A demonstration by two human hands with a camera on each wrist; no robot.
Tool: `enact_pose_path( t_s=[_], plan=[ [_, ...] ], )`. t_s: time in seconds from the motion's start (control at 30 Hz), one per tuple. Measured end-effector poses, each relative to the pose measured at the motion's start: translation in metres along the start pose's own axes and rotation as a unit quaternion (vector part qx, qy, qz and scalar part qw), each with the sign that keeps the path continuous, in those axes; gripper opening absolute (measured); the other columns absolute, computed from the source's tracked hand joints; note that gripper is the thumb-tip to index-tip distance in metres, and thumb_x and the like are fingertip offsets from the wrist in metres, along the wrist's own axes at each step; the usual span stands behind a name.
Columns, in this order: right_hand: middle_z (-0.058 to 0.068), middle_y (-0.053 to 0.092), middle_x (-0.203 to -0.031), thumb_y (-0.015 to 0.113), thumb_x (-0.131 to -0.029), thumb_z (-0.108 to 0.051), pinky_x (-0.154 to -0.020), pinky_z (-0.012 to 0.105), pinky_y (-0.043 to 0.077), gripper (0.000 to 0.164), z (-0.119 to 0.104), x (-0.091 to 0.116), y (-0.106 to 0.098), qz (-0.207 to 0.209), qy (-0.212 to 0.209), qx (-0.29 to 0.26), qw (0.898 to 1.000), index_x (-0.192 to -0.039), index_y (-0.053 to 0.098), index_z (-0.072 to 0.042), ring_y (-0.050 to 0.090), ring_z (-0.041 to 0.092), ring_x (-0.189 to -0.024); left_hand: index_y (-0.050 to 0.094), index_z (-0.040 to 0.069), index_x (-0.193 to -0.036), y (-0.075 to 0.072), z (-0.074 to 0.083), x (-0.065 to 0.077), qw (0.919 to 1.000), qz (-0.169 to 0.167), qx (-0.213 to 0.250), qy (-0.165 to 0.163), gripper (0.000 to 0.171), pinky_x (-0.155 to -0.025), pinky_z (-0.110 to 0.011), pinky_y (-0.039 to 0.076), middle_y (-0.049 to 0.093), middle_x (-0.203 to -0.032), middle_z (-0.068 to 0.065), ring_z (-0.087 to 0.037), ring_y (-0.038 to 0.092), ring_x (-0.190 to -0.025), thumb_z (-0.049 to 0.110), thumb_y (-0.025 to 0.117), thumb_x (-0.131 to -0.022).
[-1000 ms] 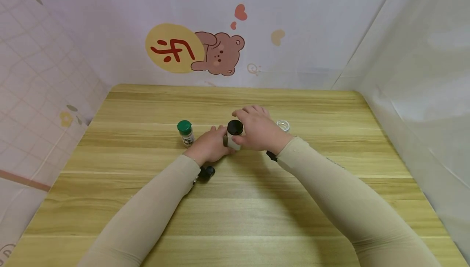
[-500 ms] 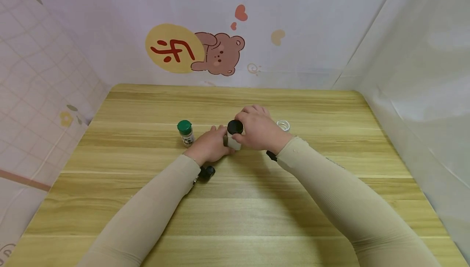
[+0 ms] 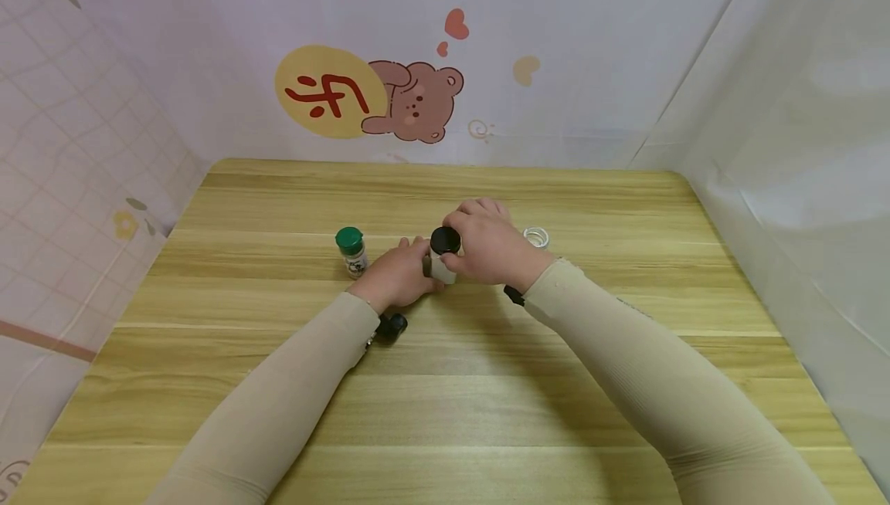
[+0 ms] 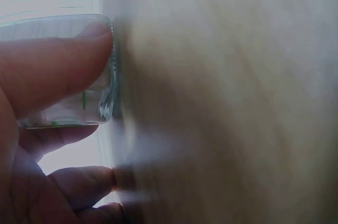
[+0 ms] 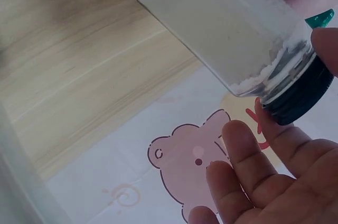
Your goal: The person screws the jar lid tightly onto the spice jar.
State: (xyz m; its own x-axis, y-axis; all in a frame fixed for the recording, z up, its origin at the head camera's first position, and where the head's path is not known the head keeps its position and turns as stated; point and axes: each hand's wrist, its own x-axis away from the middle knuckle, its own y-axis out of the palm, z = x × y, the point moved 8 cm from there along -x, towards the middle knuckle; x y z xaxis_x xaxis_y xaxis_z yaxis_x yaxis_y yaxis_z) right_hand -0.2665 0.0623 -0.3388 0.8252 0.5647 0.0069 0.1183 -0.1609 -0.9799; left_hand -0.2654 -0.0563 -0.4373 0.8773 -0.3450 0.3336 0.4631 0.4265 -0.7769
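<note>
In the head view a glass jar of white powder (image 3: 443, 270) with a black lid (image 3: 445, 240) stands upright between both hands. My left hand (image 3: 399, 277) grips the jar low down from the left. The left wrist view has its thumb (image 4: 58, 68) across the clear glass (image 4: 100, 100). From the other side, my right hand (image 3: 490, 242) pinches the black lid between thumb and index finger. In the right wrist view, the white filling (image 5: 227, 28) reaches near the neck below the lid (image 5: 301, 94), and the other fingers (image 5: 245, 150) are spread away from the jar.
A shaker with a green lid (image 3: 350, 241) stands left of my left hand. Behind my right wrist shows the round rim of a clear glass jar (image 3: 536, 238), mostly hidden. A small black object (image 3: 392, 326) is by the left cuff. Printed curtains surround the wooden table (image 3: 445, 412).
My right index finger has come down onto the edge of the black lid, and the thumb has shifted slightly up to it. The left hand and the jar stay in place.
</note>
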Motion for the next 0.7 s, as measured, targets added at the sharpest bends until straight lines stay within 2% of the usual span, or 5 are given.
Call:
enact_pose_path(
  t_s=[0.13, 0.3, 0.5, 0.7],
  plan=[
    [0.010, 0.063, -0.132, 0.076, -0.096, -0.044, -0.113, 0.052, 0.038, 0.046, 0.0006, 0.0004, 0.0009, -0.001, 0.006, 0.001, 1.000, -0.125, 0.069, -0.009, 0.050, 0.035, -0.127, 0.033, 0.027, -0.166, 0.0001, -0.0001, 0.0002, 1.0000, 0.001, -0.002, 0.000, 0.081, -0.128, -0.061, 0.027, 0.025, -0.174, -0.018, -0.044, 0.013, -0.162, 0.043, 0.074, -0.098],
    [0.011, 0.062, -0.137, 0.077, -0.095, -0.044, -0.115, 0.054, 0.037, 0.052, 0.0015, 0.0012, 0.0006, -0.003, 0.005, -0.008, 1.000, -0.131, 0.066, -0.008, 0.049, 0.036, -0.131, 0.033, 0.028, -0.166, 0.0000, 0.0002, 0.0005, 1.0000, 0.003, -0.001, 0.001, 0.082, -0.128, -0.061, 0.027, 0.025, -0.174, -0.017, -0.044, 0.013, -0.162, 0.042, 0.075, -0.098],
    [0.011, 0.063, -0.133, 0.072, -0.096, -0.036, -0.117, 0.054, 0.036, 0.045, -0.0005, 0.0013, 0.0010, -0.003, -0.007, -0.007, 1.000, -0.131, 0.067, -0.009, 0.049, 0.036, -0.131, 0.031, 0.028, -0.167, 0.0004, -0.0004, 0.0013, 1.0000, 0.002, -0.005, 0.000, 0.082, -0.128, -0.062, 0.026, 0.025, -0.174, -0.016, -0.044, 0.013, -0.162, 0.042, 0.074, -0.098],
    [0.011, 0.062, -0.133, 0.073, -0.097, -0.040, -0.115, 0.053, 0.036, 0.043, 0.0006, 0.0013, 0.0033, -0.005, 0.004, -0.008, 1.000, -0.126, 0.068, -0.008, 0.048, 0.036, -0.129, 0.031, 0.028, -0.167, 0.0013, -0.0009, 0.0016, 1.0000, 0.001, -0.005, -0.001, 0.082, -0.128, -0.062, 0.026, 0.024, -0.174, -0.017, -0.044, 0.013, -0.162, 0.042, 0.073, -0.099]
  ],
)
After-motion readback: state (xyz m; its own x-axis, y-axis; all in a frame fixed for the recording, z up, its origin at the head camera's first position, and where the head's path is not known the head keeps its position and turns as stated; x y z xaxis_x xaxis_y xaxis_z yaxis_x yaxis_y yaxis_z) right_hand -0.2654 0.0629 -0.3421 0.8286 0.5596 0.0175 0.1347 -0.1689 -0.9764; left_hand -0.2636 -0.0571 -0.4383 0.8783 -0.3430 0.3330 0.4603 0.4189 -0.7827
